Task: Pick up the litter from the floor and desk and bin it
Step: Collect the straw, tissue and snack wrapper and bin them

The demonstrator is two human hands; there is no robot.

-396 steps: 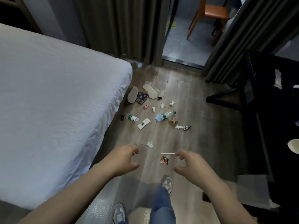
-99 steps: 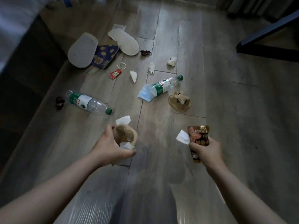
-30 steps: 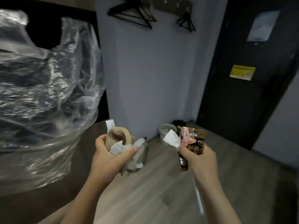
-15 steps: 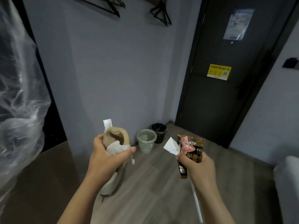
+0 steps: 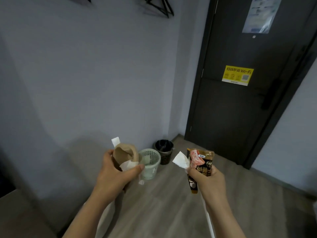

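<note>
My left hand (image 5: 115, 174) grips a crumpled brown cardboard piece (image 5: 125, 155) together with white paper scraps (image 5: 127, 166). My right hand (image 5: 207, 182) grips a dark snack wrapper (image 5: 199, 166) with a pink picture, plus a white tissue (image 5: 180, 160); a thin white stick (image 5: 208, 219) hangs down below that hand. Ahead on the floor by the wall stand a pale green mesh bin (image 5: 151, 163) and, behind it, a black bin (image 5: 163, 152). Both hands are held up in front of me, short of the bins.
A grey wall (image 5: 85, 74) fills the left and centre. A dark door (image 5: 240, 100) with a yellow Wi-Fi sticker (image 5: 237, 75) stands at the right. Black hangers (image 5: 157, 7) hang high on the wall. Wooden floor (image 5: 163, 203) runs to the bins.
The view has swung from the clear plastic sheet toward the wall and door, and the bins now appear nearer. Both hands still hold the same litter.
</note>
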